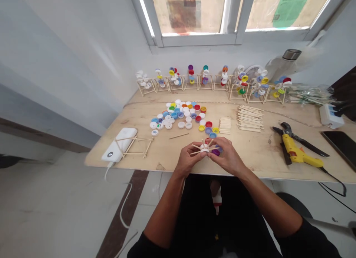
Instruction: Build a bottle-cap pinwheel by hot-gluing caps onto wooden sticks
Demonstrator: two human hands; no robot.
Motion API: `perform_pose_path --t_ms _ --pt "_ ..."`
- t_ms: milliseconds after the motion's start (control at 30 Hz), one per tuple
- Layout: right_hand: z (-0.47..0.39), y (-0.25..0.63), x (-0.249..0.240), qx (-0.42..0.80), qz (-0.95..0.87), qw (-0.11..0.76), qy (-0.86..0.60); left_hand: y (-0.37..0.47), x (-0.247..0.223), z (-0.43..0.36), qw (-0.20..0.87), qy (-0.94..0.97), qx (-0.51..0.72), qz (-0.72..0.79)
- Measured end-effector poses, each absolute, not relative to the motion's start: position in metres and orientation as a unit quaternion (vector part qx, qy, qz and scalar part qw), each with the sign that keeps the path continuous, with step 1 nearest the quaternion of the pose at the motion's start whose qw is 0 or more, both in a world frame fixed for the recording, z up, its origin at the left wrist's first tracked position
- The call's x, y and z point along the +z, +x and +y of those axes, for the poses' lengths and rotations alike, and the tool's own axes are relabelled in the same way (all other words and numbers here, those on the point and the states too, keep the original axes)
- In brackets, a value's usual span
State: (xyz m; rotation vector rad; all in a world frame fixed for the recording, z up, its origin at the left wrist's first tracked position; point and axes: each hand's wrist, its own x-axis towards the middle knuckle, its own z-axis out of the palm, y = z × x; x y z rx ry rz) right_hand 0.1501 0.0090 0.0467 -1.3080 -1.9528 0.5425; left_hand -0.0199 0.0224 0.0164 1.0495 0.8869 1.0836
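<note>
Between my two hands, near the table's front edge, is a white bottle cap (204, 148) with several thin wooden sticks pointing outward from it. My left hand (189, 158) is closed on its left side, fingertips at the cap and sticks. From the right, my right hand (226, 157) grips the same cap, thumb and fingers pinching it. A purple cap (216, 152) shows on the table behind my right fingers. Just beyond lie blue, yellow and red caps, partly screened by my hand. A single thin brown stick (178, 136) lies to the left.
Loose bottle caps (178, 113) are heaped mid-table. Short sticks (225, 125) and longer sticks (250, 118) lie to the right, then a yellow glue gun (300, 154), cutters (306, 139) and a phone (340, 146). A stick frame (136, 146) leans over a power bank (119, 144). Cap wheels on frames (191, 82) line the back.
</note>
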Motion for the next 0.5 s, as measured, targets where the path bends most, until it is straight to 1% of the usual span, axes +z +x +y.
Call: perform_pose_path --t_ms 200,367,500 --pt "0.009 0.15 0.044 0.22 -0.744 0.366 -0.513 -0.021 0.018 0.023 0.649 0.457 0.465 0.392" --pt "0.005 0.155 0.053 0.226 -0.74 0.376 -0.51 -0.021 0.018 0.022 0.632 0.457 0.467 0.417" --pt "-0.007 0.179 0.063 0.167 -0.729 0.396 -0.533 -0.023 0.014 0.023 0.627 0.45 0.475 0.422"
